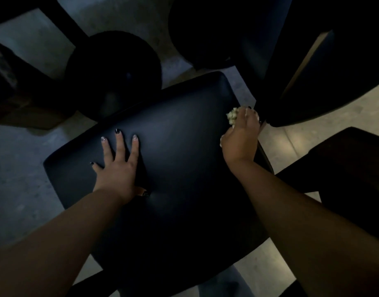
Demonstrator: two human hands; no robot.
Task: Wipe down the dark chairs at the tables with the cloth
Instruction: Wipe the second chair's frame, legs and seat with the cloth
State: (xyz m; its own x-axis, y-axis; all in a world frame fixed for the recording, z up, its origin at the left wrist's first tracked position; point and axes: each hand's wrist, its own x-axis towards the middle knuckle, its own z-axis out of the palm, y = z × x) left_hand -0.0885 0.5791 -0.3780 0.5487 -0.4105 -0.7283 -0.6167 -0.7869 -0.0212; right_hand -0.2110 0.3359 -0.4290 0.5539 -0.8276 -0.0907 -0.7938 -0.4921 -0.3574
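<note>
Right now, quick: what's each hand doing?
Left hand: open, fingers spread flat on the chair seat.
Right hand: closed around the bunched cloth at the seat's right edge.

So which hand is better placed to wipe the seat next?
The right hand: it already grips the cloth at the seat's right edge. The left hand lies flat, bracing.

Two hands: the left hand at 8 o'clock, the right hand at 3 o'clock. One cloth. One near chair seat; two more dark seats at 12 o'clock.
</note>
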